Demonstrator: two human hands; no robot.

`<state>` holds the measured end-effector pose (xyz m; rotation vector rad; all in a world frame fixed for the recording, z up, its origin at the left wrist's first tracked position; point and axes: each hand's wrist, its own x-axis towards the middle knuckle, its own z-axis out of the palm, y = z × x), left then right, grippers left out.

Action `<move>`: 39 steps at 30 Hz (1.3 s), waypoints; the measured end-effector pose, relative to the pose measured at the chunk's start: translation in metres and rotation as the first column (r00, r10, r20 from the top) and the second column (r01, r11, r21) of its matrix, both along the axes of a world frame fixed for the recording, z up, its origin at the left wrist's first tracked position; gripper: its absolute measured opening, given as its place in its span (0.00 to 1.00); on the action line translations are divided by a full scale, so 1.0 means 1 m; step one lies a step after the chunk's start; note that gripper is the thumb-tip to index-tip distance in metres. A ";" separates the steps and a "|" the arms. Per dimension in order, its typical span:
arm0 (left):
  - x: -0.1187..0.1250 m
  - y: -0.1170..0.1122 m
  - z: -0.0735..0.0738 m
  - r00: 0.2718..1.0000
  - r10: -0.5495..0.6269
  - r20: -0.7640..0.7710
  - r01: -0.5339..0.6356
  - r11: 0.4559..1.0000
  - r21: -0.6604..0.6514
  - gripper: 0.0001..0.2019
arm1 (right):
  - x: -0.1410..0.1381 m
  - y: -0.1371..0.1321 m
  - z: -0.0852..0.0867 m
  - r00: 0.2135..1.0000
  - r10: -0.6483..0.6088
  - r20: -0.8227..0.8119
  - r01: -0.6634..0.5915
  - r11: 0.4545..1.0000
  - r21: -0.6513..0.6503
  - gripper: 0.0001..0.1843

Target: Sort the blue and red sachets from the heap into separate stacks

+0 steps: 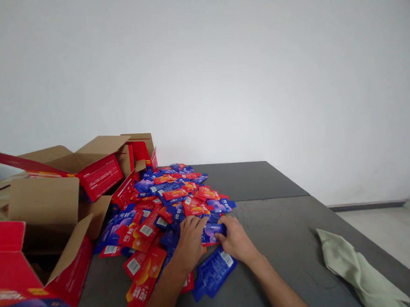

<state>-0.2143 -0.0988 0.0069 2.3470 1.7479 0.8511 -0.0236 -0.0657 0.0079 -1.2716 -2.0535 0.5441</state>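
Observation:
Between my two hands is a blue and purple pouch (212,232) with a red lower edge. My left hand (192,241) grips its left end, fingers curled over it. The right end is pinched between the thumb and fingers of my right hand (235,239). Just below lie blue pouches (215,272), back side up, with a white barcode label. A large heap of red and blue pouches (172,193) spreads behind and to the left of my hands. Some red pouches (146,274) lie near my left forearm.
Open red cardboard boxes stand at the left, one in front (69,275) and others behind (101,175). A pale green cloth (357,269) lies at the right of the dark table (284,241). A white wall (238,76) rises behind the table.

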 end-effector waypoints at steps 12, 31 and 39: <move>-0.017 0.009 0.006 0.557 0.197 0.807 -0.147 0.979 -0.137 0.16 | -0.001 0.004 0.002 0.907 0.020 -0.420 -0.163 0.938 -0.307 0.10; 0.004 -0.005 0.015 0.694 0.284 0.661 -0.323 0.944 -0.067 0.19 | -0.049 -0.035 0.008 0.948 0.108 -0.300 -0.131 0.990 -0.058 0.21; 0.008 0.001 0.012 0.695 0.264 0.669 -0.259 0.960 -0.110 0.18 | -0.044 -0.036 0.006 0.961 0.036 -0.274 -0.054 0.997 -0.057 0.21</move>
